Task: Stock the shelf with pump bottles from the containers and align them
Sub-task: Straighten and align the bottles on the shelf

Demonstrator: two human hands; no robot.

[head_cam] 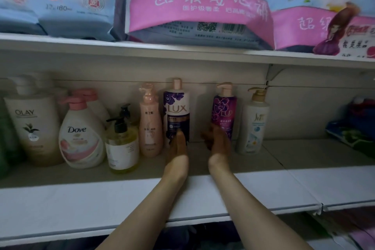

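Head view: I am reaching both arms deep into the shelf. My left hand, fingers straight, is pressing the white-and-purple LUX bottle rearward; my right hand, loosely open, is touching the purple bottle, squaring the row.

We are in a shop: white retail shelving carries branded pump bottles in a row along its back edge, and the upper shelf holds large packaged hygiene packs with barcodes.
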